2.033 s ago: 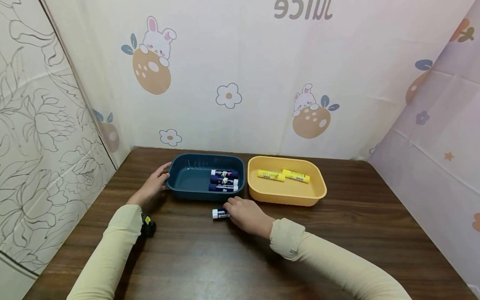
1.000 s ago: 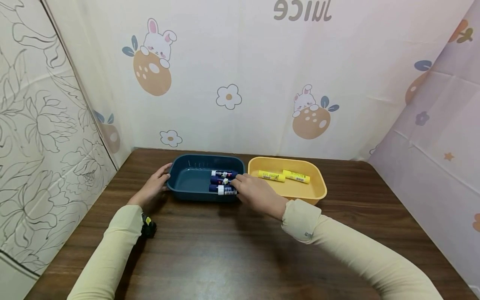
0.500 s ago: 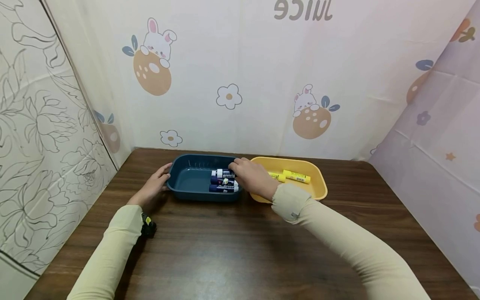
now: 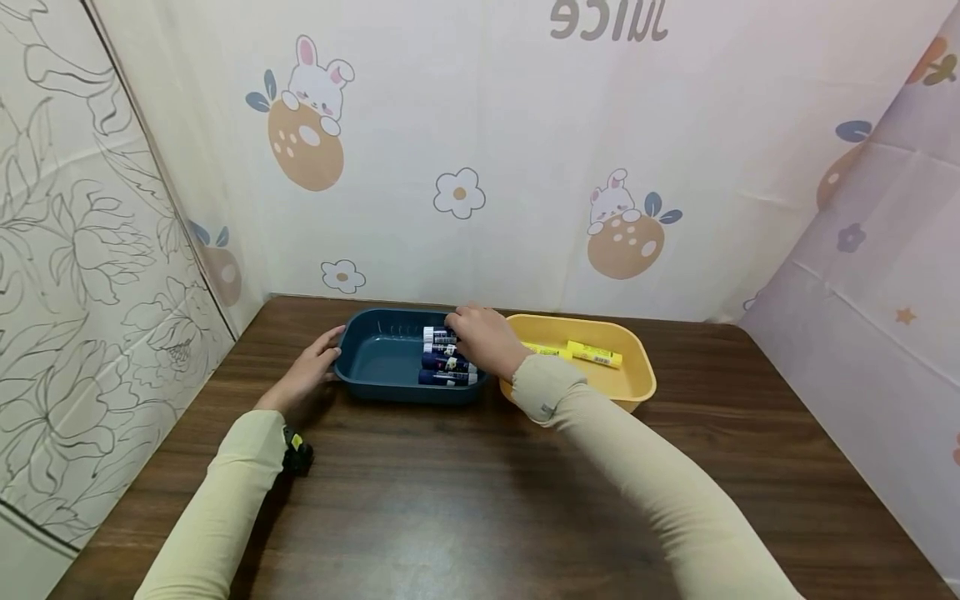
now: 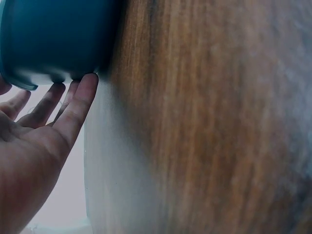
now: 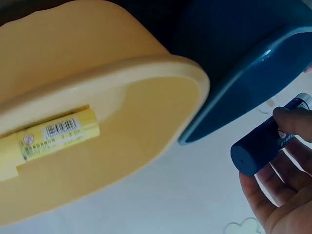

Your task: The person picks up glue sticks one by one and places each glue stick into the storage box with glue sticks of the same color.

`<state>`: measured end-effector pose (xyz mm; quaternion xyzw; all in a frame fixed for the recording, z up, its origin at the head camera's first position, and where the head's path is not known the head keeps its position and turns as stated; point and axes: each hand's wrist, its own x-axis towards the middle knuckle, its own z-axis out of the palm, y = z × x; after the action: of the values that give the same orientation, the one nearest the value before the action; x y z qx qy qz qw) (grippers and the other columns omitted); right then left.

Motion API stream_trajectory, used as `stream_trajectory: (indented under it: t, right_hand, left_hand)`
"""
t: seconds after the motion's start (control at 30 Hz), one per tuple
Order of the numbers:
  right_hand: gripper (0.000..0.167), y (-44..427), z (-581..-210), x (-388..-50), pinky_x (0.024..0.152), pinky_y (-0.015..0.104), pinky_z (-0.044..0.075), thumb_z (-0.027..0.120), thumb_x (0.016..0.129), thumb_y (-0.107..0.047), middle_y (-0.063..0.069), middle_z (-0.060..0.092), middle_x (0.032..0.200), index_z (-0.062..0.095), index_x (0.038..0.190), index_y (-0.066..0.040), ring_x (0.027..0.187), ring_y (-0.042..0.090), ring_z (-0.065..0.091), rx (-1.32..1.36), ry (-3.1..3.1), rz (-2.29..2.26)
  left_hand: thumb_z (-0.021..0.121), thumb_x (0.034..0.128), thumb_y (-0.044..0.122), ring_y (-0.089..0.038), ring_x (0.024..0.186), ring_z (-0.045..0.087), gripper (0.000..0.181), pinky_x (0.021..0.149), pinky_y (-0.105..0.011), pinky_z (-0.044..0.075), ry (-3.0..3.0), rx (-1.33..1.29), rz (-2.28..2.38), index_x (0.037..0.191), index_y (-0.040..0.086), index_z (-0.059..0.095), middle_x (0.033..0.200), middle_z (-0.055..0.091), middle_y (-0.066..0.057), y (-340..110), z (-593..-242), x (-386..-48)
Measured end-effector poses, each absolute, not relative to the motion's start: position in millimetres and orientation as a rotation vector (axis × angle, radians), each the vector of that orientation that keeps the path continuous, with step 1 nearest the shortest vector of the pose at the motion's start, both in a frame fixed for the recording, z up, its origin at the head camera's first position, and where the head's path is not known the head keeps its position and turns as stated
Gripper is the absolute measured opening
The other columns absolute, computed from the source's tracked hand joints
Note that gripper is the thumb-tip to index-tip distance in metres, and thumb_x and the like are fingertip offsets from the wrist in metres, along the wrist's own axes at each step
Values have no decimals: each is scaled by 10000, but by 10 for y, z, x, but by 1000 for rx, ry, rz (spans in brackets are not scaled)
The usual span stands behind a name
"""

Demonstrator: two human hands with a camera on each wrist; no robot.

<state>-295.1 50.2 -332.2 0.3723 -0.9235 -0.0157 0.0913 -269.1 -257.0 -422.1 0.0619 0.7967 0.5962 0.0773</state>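
My right hand [image 4: 487, 342] holds a dark blue glue stick [image 6: 258, 146] with a white cap, pinched between thumb and fingers. It is over the back right part of the dark teal bin [image 4: 375, 390]. Below it in that bin lie several more blue glue sticks [image 4: 446, 378] side by side, partly covered by the hand. At the bin's left end my left hand [image 4: 303, 375] touches the outer wall with its extended fingertips [image 5: 87, 85]. To the right is the yellow bin [image 4: 637, 392], where two yellow glue sticks [image 4: 595, 354] lie; my right hand partly hides one.
Both bins stand close together at the back of the brown wooden table [image 4: 420, 492], near the patterned curtain [image 4: 525, 233]. A small black device [image 4: 297, 454] is on my left wrist. A flower-patterned panel [image 4: 97, 250] borders the left side.
My right hand has lifted the glue stick from the table in front of the bins and carried it over the teal bin towards its back. My left hand stays at the bin's left end.
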Motion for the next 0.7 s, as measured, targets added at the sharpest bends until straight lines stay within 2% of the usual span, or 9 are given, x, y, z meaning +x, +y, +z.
stream_trajectory:
  t: [0.23, 0.7]
  right_hand:
    - [304, 443, -3463, -3095, 828, 325, 510, 658, 894, -114, 88, 634, 1094, 632, 1190, -50, 996, 223, 566, 1030, -2828, -15]
    - [248, 380, -3782, -3279, 824, 342, 513, 633, 913, -120, 98, 638, 1070, 647, 1149, -45, 988, 231, 575, 991, -2882, -43]
  left_hand:
    - [291, 1037, 164, -467, 1295, 312, 543, 981, -570, 379, 2385, 211, 1794, 1535, 70, 96, 1488, 172, -311, -2573, -4231, -2698]
    - [293, 1035, 161, -461, 1292, 322, 539, 967, -553, 403, 2402, 198, 1792, 1533, 66, 110, 1500, 177, -296, -2594, -4269, -2709]
